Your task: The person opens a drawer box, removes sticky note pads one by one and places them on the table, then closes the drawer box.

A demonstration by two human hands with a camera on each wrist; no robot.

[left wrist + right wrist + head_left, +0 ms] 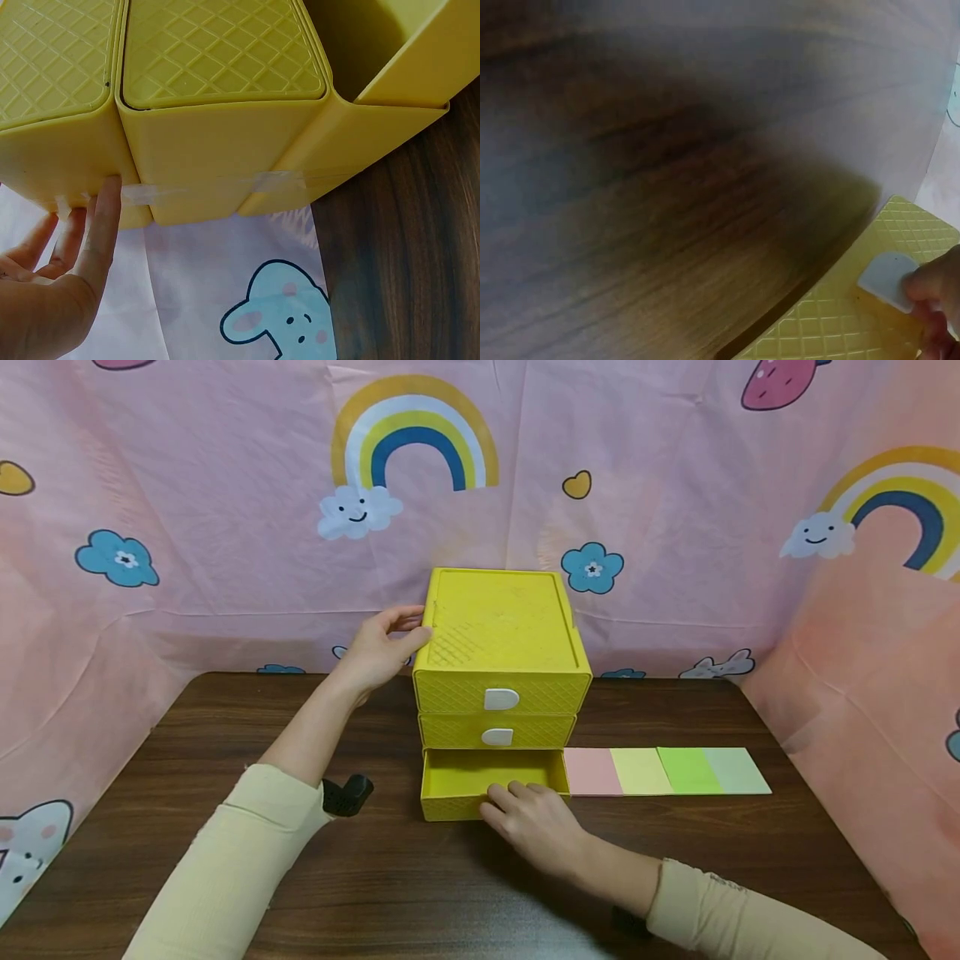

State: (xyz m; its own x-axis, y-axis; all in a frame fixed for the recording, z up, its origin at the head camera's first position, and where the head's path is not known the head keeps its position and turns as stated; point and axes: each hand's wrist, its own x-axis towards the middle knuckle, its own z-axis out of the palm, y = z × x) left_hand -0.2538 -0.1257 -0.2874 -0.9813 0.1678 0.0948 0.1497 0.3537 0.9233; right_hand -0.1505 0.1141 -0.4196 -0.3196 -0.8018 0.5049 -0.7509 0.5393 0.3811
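Observation:
A yellow three-tier drawer unit [502, 618] stands on the table in the head view, its bottom drawer [453, 808] pulled out and the two upper drawers closed. My left hand [375, 652] rests against the unit's upper left side, its thumb at the top edge. In the left wrist view, extended fingers [109, 217] touch that yellow side wall. My right hand [536, 827] is at the front of the bottom drawer. The right wrist view shows its thumb and fingers pinching the drawer's white handle [889, 276].
Pink, yellow, green and pale-green square cards [592, 772] lie in a row right of the bottom drawer. White handles [501, 699] mark the upper drawers. Clear tape [277, 180] runs across the unit's side. A pink patterned cloth [262, 485] hangs behind the dark wooden table [375, 885].

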